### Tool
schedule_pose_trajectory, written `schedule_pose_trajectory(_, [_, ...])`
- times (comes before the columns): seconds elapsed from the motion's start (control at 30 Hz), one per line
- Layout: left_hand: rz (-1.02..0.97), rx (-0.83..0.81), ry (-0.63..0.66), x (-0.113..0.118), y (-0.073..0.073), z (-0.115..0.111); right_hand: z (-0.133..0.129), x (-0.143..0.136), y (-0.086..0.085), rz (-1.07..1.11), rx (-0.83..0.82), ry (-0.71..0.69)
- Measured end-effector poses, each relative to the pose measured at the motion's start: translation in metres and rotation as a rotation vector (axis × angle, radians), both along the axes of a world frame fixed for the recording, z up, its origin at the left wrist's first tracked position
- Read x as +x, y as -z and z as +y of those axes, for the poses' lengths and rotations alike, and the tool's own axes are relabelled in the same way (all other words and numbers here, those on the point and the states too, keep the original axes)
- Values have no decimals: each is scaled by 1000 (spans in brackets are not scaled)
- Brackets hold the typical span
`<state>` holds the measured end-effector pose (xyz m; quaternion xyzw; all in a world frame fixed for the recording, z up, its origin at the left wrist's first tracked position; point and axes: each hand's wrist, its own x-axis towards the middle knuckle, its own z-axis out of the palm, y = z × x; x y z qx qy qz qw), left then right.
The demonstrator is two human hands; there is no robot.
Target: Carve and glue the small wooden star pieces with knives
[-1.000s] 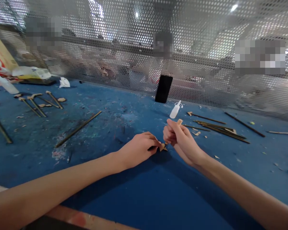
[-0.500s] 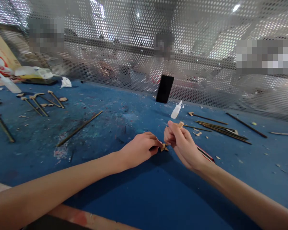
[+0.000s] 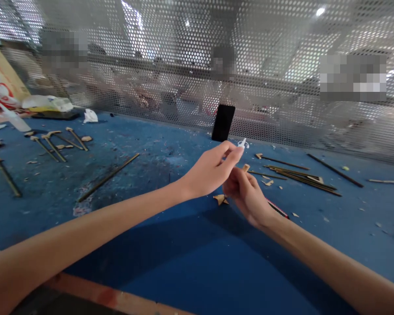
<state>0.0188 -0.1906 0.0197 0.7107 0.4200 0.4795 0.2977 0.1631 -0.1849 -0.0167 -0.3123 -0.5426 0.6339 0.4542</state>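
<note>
My left hand (image 3: 216,168) reaches across the middle, thumb and fingers closed round a small white glue bottle (image 3: 243,143). Only the nozzle and its looped cap show; the body is hidden behind the fingers. Just below it, my right hand (image 3: 245,192) is shut on a small wooden stick (image 3: 245,168), whose pale end pokes up above the thumb. How far the stick runs inside the fist cannot be seen. A small angular piece of wood (image 3: 221,199) lies beside the right fist, below the left wrist. Partly behind the right wrist is a red and black object (image 3: 277,208).
A dark phone (image 3: 223,122) leans against the perforated metal screen (image 3: 170,83). Several thin sticks (image 3: 301,177) lie on the right, and several sticks with wooden heads (image 3: 49,142) on the left. One long stick (image 3: 109,177) rests left of centre. Wood scraps dot the blue table (image 3: 170,271).
My left hand has left the angular wood piece and moved up and right onto the glue bottle. My right hand keeps its grip on the wooden stick, nearly in place.
</note>
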Motion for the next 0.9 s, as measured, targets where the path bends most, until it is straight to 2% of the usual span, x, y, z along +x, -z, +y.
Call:
schedule_pose_trajectory(0.07, [-2, 24, -14, -1, 6, 8, 0, 3, -6, 4, -35, -9])
schedule_pose_trajectory(0.13, [37, -1, -22, -8, 17, 6, 0, 6, -11, 7, -65, -24])
schedule_pose_trajectory(0.2, [118, -7, -16, -18, 29, -6, 1, 9, -16, 12, -89, -42])
schedule_pose_trajectory(0.3, [285, 99, 0, -32, 42, -30, 5, 12, -22, 95, -189, -89])
schedule_pose_trajectory(0.43, [442, 248, 137, -38, 51, -41, 9, 13, -25, 203, -331, -109])
schedule_pose_trajectory(0.53, [445, 251, 214, -34, 54, -38, 11, 13, -26, 205, -347, -100])
schedule_pose_trajectory(0.6, [389, 182, 222, -30, 55, -38, 12, 14, -28, 212, -350, -91])
schedule_pose_trajectory(0.77, [204, -186, 156, -22, 52, -45, 5, 16, -34, 218, -266, -60])
schedule_pose_trajectory(0.9, [145, -310, 116, -20, 51, -45, -9, 9, -30, 105, -122, -57])
